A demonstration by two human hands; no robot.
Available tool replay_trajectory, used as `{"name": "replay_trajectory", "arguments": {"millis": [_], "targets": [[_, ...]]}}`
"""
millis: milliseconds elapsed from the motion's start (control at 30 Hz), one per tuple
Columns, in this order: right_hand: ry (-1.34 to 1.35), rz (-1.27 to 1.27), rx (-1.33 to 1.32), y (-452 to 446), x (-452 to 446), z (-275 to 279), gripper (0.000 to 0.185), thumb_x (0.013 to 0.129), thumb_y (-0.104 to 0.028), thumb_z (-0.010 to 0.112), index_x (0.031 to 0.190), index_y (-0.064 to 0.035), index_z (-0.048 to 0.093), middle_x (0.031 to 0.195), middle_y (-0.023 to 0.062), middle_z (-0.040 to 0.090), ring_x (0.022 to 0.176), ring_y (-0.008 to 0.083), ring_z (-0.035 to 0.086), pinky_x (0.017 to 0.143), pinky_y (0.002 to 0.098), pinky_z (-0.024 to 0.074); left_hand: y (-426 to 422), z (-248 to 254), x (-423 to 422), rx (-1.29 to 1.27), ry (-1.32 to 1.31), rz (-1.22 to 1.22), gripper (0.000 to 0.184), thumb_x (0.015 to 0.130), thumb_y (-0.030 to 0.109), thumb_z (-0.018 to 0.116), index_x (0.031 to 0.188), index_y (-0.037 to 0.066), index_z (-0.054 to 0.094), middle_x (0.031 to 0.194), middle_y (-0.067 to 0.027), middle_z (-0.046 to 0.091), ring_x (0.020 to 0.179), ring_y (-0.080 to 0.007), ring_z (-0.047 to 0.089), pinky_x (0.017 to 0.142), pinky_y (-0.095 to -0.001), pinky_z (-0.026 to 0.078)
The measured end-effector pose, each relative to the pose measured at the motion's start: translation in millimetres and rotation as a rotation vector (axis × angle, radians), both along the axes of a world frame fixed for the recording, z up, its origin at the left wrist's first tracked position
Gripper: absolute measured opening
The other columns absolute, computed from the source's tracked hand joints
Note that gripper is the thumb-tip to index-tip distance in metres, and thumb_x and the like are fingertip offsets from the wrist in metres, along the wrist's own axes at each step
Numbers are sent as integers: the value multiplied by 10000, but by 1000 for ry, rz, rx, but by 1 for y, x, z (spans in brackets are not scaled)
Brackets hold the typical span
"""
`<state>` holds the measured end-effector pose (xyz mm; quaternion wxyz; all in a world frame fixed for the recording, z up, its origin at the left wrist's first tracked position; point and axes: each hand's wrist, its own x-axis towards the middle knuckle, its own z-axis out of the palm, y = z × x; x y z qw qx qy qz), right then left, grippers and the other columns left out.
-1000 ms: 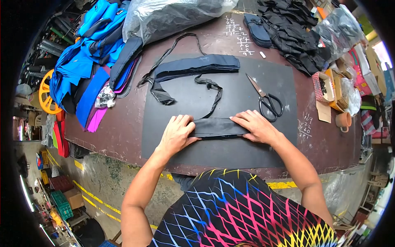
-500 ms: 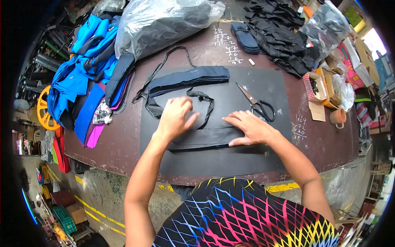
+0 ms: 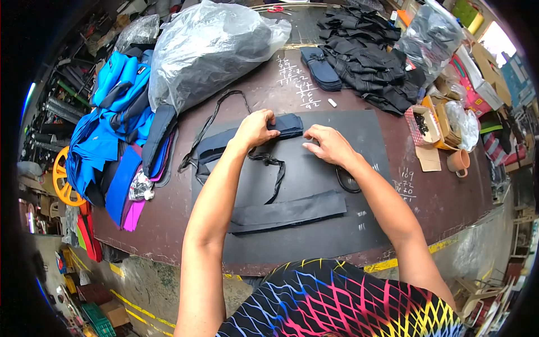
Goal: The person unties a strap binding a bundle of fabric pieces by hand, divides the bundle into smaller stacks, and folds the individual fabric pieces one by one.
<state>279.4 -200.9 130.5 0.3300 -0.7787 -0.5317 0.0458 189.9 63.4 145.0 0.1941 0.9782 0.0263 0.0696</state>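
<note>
A stack of dark navy fabric strips (image 3: 216, 145) lies across the far part of a black sheet (image 3: 314, 247). My left hand (image 3: 257, 130) is over the stack near its right end, with fingers and thumb curled on the strips. My right hand (image 3: 332, 146) hovers just past that end, fingers bent and apart, holding nothing. Closer to me lies a separate dark strip (image 3: 289, 212), flat on the sheet. A twisted black cord (image 3: 275, 182) runs between stack and strip. Under my right wrist, scissors (image 3: 348, 182) show only part of their handle.
At the back stands a large clear plastic bag (image 3: 219, 50) with dark contents. Blue fabric pieces (image 3: 120, 106) are heaped on the left, black fabric (image 3: 365, 67) at the back right. A small box (image 3: 421, 124) and an orange-brown mug (image 3: 458, 162) sit on the right.
Both hands have moved away from me, from the near strip to the fabric stack. My right hand has let go of the near strip, which now lies uncovered. The view has shifted slightly.
</note>
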Motion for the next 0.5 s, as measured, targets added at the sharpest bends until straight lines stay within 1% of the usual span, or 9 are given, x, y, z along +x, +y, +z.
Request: {"name": "replay_trajectory", "arguments": {"millis": [100,133,233,267,367,400,433,500], "targets": [[43,-6,5,4,1,-1,263,939,-172,742,1105,27,693,1037,165,700,898,314,710,824,403,568,3,5,-7,-96,42,-27,385,775,262,882,986,35,653,1062,-193,708,1026,-408,672,864,-439,525],[63,-8,6,6,1,-2,260,939,-167,740,1102,29,694,1035,166,699,895,308,711,823,399,568,4,6,-8,-93,44,-24,385,775,262,882,986,35,653,1062,-193,708,1026,-408,672,864,-439,525],[87,-9,1,7,-1,-5,252,939,-161,737,1098,30,696,1029,164,698,882,295,715,819,395,569,4,6,-13,-155,64,-3,380,801,274,884,992,32,662,1030,-165,738,976,-354,699,839,-425,524],[95,-12,-1,7,-1,-5,248,940,-159,735,1096,30,697,1026,164,697,875,288,717,817,393,569,5,6,-13,-155,68,-4,380,801,274,884,992,32,662,1030,-165,738,976,-354,699,839,-425,524],[126,-14,4,7,-2,-7,246,935,-160,742,1077,37,702,1016,161,697,863,279,716,806,384,568,10,7,-13,-343,203,100,365,835,278,876,1012,30,674,1015,-120,759,947,-252,700,844,-393,527],[140,-13,9,7,-2,-7,245,932,-160,745,1068,40,704,1011,160,697,856,274,715,800,379,568,12,5,-13,-345,207,102,365,835,278,876,1012,30,674,1015,-120,759,947,-252,700,844,-393,527],[141,-13,8,8,-2,-7,245,932,-160,745,1068,40,704,1011,160,697,856,274,715,800,379,568,14,3,-12,-362,175,83,354,848,282,868,1006,28,676,1033,-111,762,946,-227,690,853,-384,528],[167,-41,47,10,-2,-6,242,931,-162,748,1045,48,706,961,148,711,812,236,710,764,364,567,17,-2,-12,-393,111,46,337,874,288,851,993,24,681,1068,-92,769,942,-178,670,872,-365,528]]}}
